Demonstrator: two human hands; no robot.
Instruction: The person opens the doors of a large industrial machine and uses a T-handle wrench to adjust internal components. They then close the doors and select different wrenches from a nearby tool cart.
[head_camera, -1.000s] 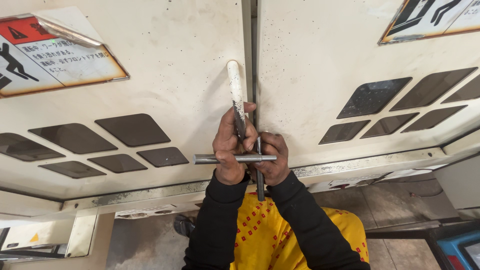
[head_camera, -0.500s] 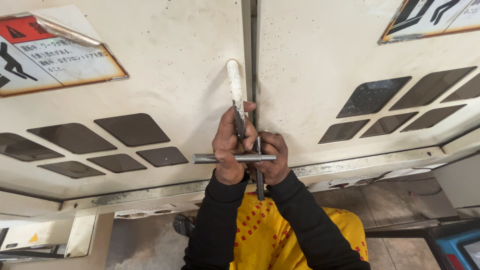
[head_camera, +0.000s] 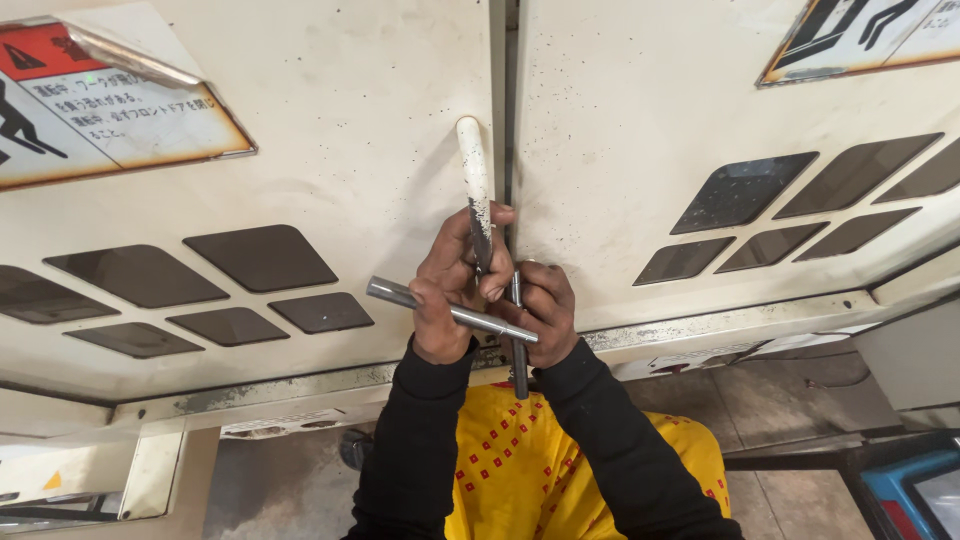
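A: Nearest to cam?
B: Black sleeves, yellow patterned cloth (head_camera: 530, 465) below.
A: Hands?
B: Left hand (head_camera: 447, 290) wrapped round the steel cross wrench (head_camera: 470, 317) & the white door handle (head_camera: 473, 185). Right hand (head_camera: 543, 312) closed on wrench's upright bar.
A: Wrench where?
B: Against seam btwn two cream panels (head_camera: 330, 150), dark vents either side. Warning stickers (head_camera: 95, 105) at far corners.
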